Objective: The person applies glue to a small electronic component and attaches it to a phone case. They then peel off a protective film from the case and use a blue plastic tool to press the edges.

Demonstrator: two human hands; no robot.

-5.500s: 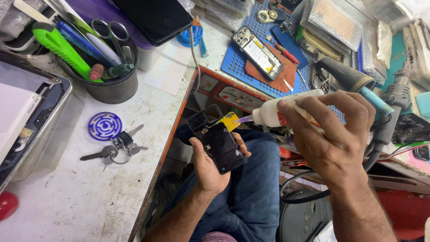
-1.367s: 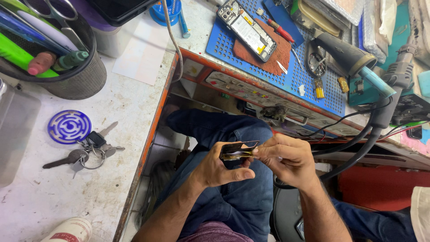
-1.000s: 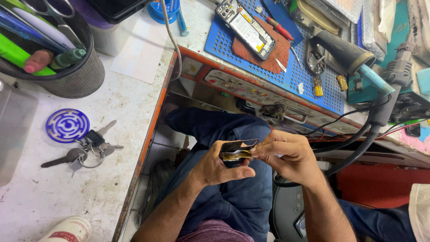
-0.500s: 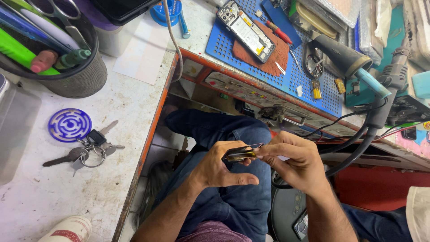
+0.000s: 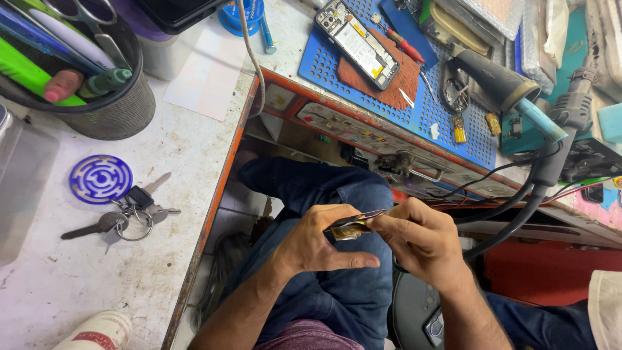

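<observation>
Over my lap, my left hand (image 5: 321, 243) holds a small dark phone part with a yellowish piece (image 5: 350, 229), seen edge-on. My right hand (image 5: 421, 240) pinches the same part from the right side, fingertips at its edge. Both hands hover above my blue jeans (image 5: 324, 188), below the bench edge. How much of the part is hidden inside the left palm I cannot tell.
An opened phone (image 5: 356, 42) lies on a blue perforated mat (image 5: 447, 97) with a red screwdriver (image 5: 405, 45). A hot-air gun (image 5: 499, 81) and cables sit at right. Left counter holds a mesh tool cup (image 5: 97, 97), keys (image 5: 126, 214), a blue disc (image 5: 100, 179), a white bottle (image 5: 97, 332).
The white bottle that my right hand held earlier is gone from it; both hands now close on the part, which has turned from flat to edge-on. The view shifted slightly.
</observation>
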